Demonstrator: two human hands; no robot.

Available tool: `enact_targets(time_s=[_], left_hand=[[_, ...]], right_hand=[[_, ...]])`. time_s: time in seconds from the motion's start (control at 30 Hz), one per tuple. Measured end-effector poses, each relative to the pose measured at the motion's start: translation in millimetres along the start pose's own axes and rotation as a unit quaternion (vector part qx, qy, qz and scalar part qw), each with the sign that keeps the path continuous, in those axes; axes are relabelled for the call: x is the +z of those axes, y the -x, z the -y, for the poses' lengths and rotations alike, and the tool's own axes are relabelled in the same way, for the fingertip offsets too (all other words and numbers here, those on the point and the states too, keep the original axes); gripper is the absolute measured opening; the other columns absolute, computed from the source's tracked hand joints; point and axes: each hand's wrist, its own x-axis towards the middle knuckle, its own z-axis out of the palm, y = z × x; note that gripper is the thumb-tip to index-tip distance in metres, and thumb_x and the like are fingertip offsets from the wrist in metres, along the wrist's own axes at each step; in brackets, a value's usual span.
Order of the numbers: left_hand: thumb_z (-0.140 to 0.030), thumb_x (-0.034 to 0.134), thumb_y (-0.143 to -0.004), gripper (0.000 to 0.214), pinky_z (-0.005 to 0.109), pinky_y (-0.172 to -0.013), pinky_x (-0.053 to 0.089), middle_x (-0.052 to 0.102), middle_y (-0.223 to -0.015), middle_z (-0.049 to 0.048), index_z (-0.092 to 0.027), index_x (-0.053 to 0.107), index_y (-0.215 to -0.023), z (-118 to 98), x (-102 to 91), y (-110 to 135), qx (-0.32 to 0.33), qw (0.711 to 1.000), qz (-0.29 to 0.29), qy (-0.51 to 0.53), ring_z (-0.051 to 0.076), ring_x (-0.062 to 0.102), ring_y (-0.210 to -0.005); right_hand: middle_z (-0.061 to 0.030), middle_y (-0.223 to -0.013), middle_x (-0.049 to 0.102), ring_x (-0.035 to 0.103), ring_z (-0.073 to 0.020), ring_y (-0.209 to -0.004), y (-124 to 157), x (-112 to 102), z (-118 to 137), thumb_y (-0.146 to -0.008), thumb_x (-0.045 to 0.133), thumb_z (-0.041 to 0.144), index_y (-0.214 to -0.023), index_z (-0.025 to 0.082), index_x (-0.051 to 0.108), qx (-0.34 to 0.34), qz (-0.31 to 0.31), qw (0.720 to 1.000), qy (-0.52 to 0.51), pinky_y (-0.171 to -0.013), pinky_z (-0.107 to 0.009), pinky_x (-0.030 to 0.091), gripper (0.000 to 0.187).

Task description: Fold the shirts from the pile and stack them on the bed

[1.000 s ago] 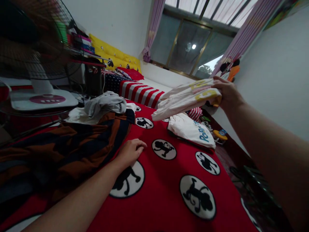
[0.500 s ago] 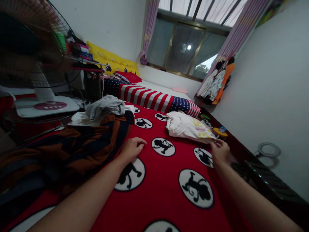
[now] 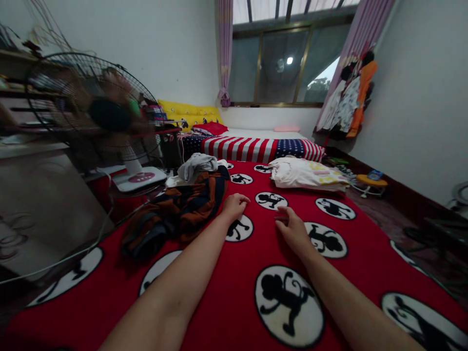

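My left hand [image 3: 235, 204] rests knuckles-up on the red blanket [image 3: 234, 287] printed with black monkey figures in white circles, its fingers curled loosely and holding nothing. My right hand [image 3: 292, 229] hovers just over the blanket beside it, fingers slightly bent and apart, holding nothing. A stack of folded white shirts [image 3: 307, 174] lies on the blanket ahead of my right hand. To the left of my left hand lies a crumpled brown, orange and navy striped garment [image 3: 179, 209], with a grey and white garment [image 3: 195, 166] bunched on its far end.
A running standing fan [image 3: 106, 114] stands at the left by a low table. A stars-and-stripes bedcover [image 3: 256, 147] and red and yellow pillows lie beyond the blanket under the window. Clothes [image 3: 353, 100] hang at the right wall; a small yellow stool [image 3: 371, 183] stands on the floor.
My right hand has set the folded white shirt on the stack, let go and drawn back next to my left hand. The view has tilted and pulled back.
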Motion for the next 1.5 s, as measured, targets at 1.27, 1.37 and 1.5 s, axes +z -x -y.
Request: enact_targets(time_s=[1.27,1.37,1.5], left_hand=[[-0.041,0.062,-0.082,0.038,0.033,-0.102,0.043,0.071,-0.112,0.0099,-0.012,0.075,-0.102,-105.7,-64.7,-4.1,0.099,0.881,0.134,0.443,0.024,0.061,-0.114],[-0.038,0.069,-0.078,0.048,0.029,-0.093,0.049,0.071,-0.115,0.0068,-0.014,0.067,-0.12,-130.0,-63.8,17.1,0.14,0.832,0.451,0.292,0.024,0.063,-0.111],[-0.034,0.067,-0.08,0.06,0.027,-0.082,0.052,0.068,-0.119,0.012,-0.012,0.055,-0.134,-115.7,-71.4,15.5,0.144,0.859,0.464,0.16,0.024,0.064,-0.107]], right_hand=[[-0.0075,-0.099,0.07,0.067,-0.0259,-0.092,-3.3,-15.8,17.9,-0.072,0.066,0.058,-0.094,0.023,0.065,0.131,-0.029,0.94,-0.314,-0.071,-0.038,0.056,0.041],[-0.0092,-0.101,0.072,0.066,-0.03,-0.1,-12.6,-41.1,11.9,-0.074,0.057,0.067,-0.091,0.023,0.068,0.16,-0.027,0.903,-0.398,-0.079,-0.044,0.055,0.048],[-0.0078,-0.096,0.074,0.063,-0.0337,-0.107,-23.6,-65.3,-7.4,-0.072,0.059,0.066,-0.096,0.025,0.071,0.103,0.039,0.932,-0.344,-0.091,-0.052,0.049,0.049]])
